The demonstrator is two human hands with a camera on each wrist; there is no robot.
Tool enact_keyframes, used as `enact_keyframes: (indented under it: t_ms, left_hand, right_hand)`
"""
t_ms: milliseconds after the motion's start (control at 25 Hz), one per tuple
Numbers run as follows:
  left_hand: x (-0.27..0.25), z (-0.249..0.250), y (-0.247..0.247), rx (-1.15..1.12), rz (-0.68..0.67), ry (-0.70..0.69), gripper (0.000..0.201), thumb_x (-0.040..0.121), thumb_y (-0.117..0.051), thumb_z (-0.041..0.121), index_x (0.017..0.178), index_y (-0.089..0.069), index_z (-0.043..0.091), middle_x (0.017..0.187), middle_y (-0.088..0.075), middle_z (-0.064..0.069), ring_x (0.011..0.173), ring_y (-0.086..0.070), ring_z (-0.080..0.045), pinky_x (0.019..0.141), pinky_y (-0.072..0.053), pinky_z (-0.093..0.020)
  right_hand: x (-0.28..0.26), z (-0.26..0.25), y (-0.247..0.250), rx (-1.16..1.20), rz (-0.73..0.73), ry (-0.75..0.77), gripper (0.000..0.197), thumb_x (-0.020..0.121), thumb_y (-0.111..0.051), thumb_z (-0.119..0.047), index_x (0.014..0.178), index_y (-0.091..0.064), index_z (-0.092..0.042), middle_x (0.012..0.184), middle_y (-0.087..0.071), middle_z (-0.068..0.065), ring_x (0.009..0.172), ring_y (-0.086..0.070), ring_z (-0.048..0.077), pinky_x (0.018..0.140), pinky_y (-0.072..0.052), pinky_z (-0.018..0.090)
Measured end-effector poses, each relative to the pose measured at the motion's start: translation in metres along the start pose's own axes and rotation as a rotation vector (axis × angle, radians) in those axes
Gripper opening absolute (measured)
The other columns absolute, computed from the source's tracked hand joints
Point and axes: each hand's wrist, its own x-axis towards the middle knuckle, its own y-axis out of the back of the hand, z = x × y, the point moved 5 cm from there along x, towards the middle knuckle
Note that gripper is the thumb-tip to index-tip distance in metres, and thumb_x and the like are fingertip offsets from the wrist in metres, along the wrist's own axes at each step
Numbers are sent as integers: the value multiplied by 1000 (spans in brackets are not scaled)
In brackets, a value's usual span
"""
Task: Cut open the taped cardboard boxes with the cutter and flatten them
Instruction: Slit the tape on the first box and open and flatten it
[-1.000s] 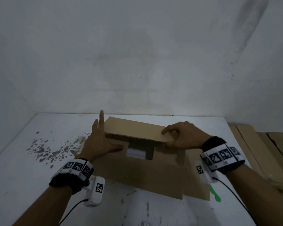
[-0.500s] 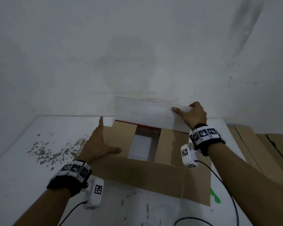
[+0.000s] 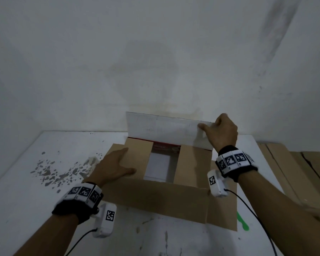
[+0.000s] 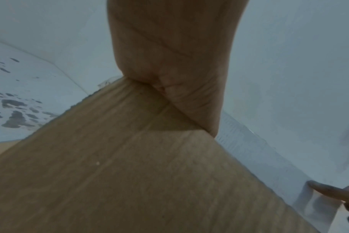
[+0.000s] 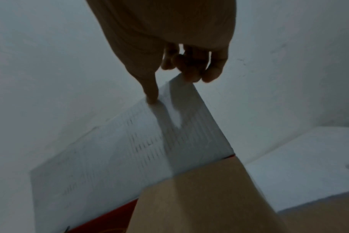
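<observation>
cardboard box [image 3: 161, 196] open; left hand [image 3: 113, 167] flat on side flap; right hand [image 3: 221, 133] grip pinching raised far flap [image 3: 163, 129].

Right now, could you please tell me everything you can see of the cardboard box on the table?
The cardboard box is brown corrugated board, cut open, lying on the white table. Its far flap, white outside with faint print, stands raised; the right hand pinches its right corner. The left hand presses flat on the left inner flap. A red-printed inner wall and pale bottom show inside.

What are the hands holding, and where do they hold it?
The right hand pinches the white far flap of the cardboard box at its top right corner. The left hand only presses flat on the left flap.
</observation>
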Motion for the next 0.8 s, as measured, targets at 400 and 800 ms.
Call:
enact_keyframes:
  t_ms: [400, 800]
  left_hand:
    - [-12, 0, 6, 18, -94, -4, 95, 71, -80, 59, 152, -35, 36, 157, -38, 1, 140, -40, -22, 113, -37, -42]
    - [-96, -51, -27, 5, -168, 55, 112, 51, -62, 95, 148, -22, 55, 164, -14, 14, 148, -25, -16, 119, -29, -47]
  right_hand:
    - [-64, 16, -52, -510, -980, 336, 59, 81, -72, -57, 131, -55, -29, 141, -43, 6, 131, -41, 27, 108, -40, 42]
    - [-98, 46, -67, -676, -1149, 307, 107, 69, -62, -83, 155, -10, -43, 165, 12, 8, 151, 14, 35, 122, -7, 58]
